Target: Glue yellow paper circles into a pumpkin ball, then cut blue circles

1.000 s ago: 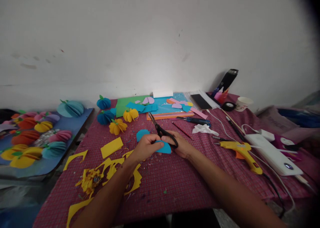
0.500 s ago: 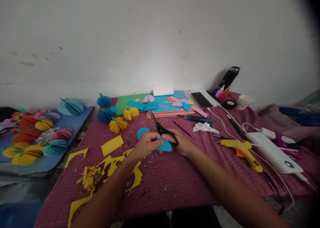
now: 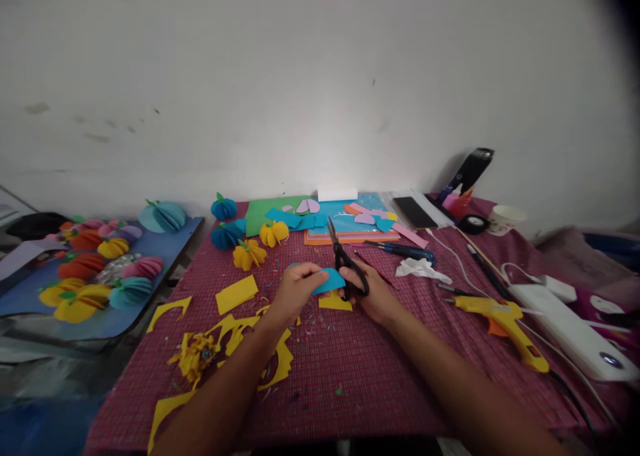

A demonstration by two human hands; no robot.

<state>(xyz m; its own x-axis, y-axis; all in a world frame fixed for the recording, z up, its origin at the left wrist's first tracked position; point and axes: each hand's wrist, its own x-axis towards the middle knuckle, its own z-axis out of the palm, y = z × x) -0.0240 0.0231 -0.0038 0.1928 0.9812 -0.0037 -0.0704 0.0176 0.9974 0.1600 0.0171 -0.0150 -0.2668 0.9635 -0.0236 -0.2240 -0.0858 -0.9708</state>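
Observation:
My left hand (image 3: 300,286) pinches a small blue paper piece (image 3: 330,281) with a curved edge between thumb and fingers. Black-handled scissors (image 3: 353,273) are in my right hand (image 3: 375,293), their blades pointing away from me toward the wall. The thumb and fingertips of that hand also come up to the right end of the blue piece; whether they grip it I cannot tell. Under the hands lies a yellow paper piece (image 3: 335,302). Another blue edge shows just behind my left hand, mostly hidden.
Yellow paper scraps (image 3: 280,363) and a folded yellow sheet (image 3: 237,295) lie on the left. Blue and yellow paper pumpkins (image 3: 249,255) stand behind them; more fill a blue board (image 3: 185,249). At right are a glue gun (image 3: 505,316), white power strip (image 3: 570,329), phone (image 3: 415,212) and paper cup (image 3: 506,219).
The view has shifted, so the table's things appear farther right and slightly lower. The blue piece has been turned between my hands, and the scissors point more directly away. The yellow piece beneath now shows.

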